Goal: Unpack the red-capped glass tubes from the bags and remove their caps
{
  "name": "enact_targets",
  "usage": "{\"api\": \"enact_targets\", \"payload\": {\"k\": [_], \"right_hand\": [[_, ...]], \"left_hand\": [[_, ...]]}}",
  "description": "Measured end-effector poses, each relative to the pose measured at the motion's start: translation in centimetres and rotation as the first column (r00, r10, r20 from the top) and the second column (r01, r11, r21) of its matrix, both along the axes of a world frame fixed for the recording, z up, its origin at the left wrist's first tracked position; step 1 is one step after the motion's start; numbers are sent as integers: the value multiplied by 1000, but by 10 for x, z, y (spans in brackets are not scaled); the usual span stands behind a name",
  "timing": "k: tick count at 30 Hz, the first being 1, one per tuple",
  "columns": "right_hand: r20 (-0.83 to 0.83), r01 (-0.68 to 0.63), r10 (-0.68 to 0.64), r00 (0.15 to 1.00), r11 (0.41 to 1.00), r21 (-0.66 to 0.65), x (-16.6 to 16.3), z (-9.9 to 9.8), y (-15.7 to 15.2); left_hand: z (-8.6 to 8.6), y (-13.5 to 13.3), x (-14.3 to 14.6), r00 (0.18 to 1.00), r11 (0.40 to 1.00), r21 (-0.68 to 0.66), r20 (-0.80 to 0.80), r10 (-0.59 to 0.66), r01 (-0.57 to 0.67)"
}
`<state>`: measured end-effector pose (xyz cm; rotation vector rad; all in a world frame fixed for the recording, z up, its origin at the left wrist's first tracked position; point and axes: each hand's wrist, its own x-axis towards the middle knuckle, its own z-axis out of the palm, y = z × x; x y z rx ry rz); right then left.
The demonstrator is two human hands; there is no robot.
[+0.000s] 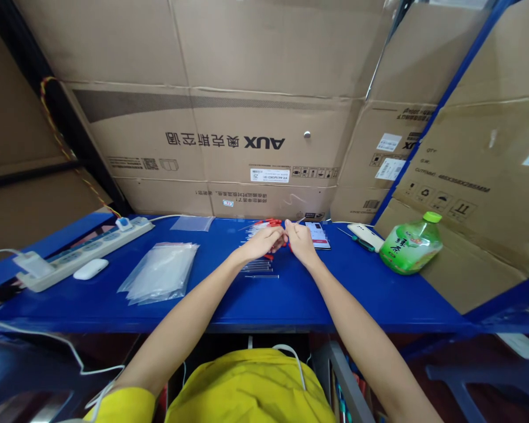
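My left hand (264, 241) and my right hand (300, 239) meet over the middle of the blue table (300, 299). Both have curled fingers. From the top of my right hand sticks out a thin, pale rod-like piece (300, 221), pinched there. A bit of red shows between the hands, but what my left fingers hold is hidden. Behind and beside my left hand lies a pile of thin clear pieces with red parts (268, 222). Several slim clear sticks (258, 266) lie in front of it, and one more stick (264, 276) is nearest to me.
Clear plastic bags (161, 273) are stacked to the left, near a white case (90, 268) and a power strip (92, 249). A booklet-like item (318, 235) lies behind my right hand. Farther right are a screwdriver (364, 243), a white device (365, 236) and a green bottle (409, 245). Cardboard (220, 117) walls the back.
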<state>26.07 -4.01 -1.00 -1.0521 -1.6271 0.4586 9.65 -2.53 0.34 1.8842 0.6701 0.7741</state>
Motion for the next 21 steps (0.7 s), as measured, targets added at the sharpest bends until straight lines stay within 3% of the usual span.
{"api": "enact_targets", "payload": {"k": [7, 15, 21], "right_hand": [[14, 25, -26, 1000, 999, 49, -1, 0, 0], [-47, 29, -29, 998, 999, -14, -5, -1, 0], [-109, 18, -26, 994, 998, -66, -5, -1, 2]], "left_hand": [[4, -5, 4, 998, 992, -125, 63, 4, 3], [5, -8, 9, 995, 996, -33, 49, 83, -81], [0, -5, 11, 993, 994, -101, 107, 60, -49]]}}
